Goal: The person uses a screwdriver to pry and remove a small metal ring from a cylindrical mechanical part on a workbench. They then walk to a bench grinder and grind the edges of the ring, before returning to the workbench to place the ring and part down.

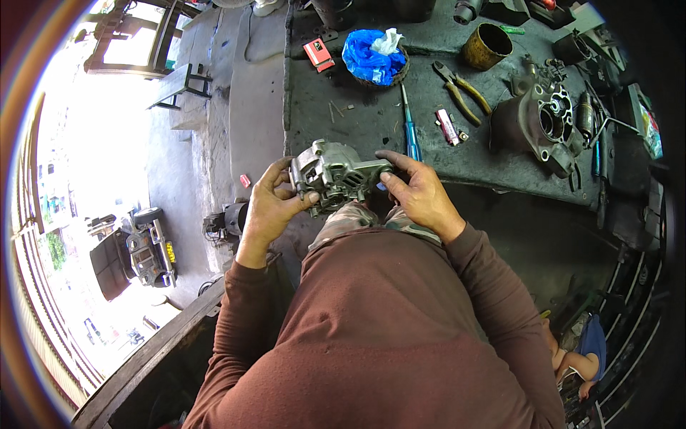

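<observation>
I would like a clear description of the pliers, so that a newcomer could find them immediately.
On the dark workbench, find the open, yellowish-brown can at the picture's upper right. The pliers lie just below and left of it, with their handles spread. Those yellow handles distinguish them from the nearby screwdriver, whose handle is blue.

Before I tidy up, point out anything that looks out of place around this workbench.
What looks like a small red packet lies off the workbench, apart from the tools, like dropped litter. Small scraps also lie loose on top.
</observation>
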Demonstrator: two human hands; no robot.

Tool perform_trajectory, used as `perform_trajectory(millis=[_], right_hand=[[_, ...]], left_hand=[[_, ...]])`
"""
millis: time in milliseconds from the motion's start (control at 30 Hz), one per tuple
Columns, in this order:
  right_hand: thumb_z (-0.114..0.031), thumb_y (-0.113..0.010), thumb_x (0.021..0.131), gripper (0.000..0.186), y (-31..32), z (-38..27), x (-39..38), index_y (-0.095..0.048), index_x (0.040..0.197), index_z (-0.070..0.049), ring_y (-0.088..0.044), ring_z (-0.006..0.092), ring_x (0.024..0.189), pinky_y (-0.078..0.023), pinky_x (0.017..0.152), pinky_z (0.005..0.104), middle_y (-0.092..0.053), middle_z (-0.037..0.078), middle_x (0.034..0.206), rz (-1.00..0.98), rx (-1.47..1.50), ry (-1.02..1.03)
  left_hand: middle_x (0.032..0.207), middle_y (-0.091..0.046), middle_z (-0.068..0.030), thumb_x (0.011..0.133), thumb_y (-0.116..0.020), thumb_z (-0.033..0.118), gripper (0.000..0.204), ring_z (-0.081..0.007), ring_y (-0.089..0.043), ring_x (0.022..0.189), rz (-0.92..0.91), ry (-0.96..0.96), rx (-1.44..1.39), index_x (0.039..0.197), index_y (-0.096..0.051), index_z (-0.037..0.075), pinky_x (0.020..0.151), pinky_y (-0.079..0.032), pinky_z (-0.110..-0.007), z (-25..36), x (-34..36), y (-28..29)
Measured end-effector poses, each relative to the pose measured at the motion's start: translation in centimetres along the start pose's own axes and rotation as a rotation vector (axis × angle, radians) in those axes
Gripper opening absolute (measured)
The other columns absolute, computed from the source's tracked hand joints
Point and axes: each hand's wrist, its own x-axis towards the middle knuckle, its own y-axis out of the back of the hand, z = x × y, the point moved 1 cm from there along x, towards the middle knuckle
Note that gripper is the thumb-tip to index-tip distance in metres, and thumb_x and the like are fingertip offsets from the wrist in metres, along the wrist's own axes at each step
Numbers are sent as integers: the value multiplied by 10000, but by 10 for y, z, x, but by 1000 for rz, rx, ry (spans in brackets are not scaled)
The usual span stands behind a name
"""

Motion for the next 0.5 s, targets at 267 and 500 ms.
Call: perform_trajectory(millis=[267,500], right_hand=[[-47,-640,1061,414,-11,4,-1,-594,1454,78,-646,81,748,-564,644,261,-717,92,1015,70,27,0],[-63,-666,1052,499,-20,19,15,-544,1526,38,-640,98,764,-554,670,270,-717,138,1212,100,84,-22]], left_hand=[[1036,-793,-160,741,-993,73,890,-177,-767,950,48,1,307,1486,-527,-62,822,-628,-306,11,-2,2],[1211,-723,-153,722,-940,14,710,-236,-747,1064,75,-244,643,1340,-592,-18,938,-607,-377,10,3,11]])
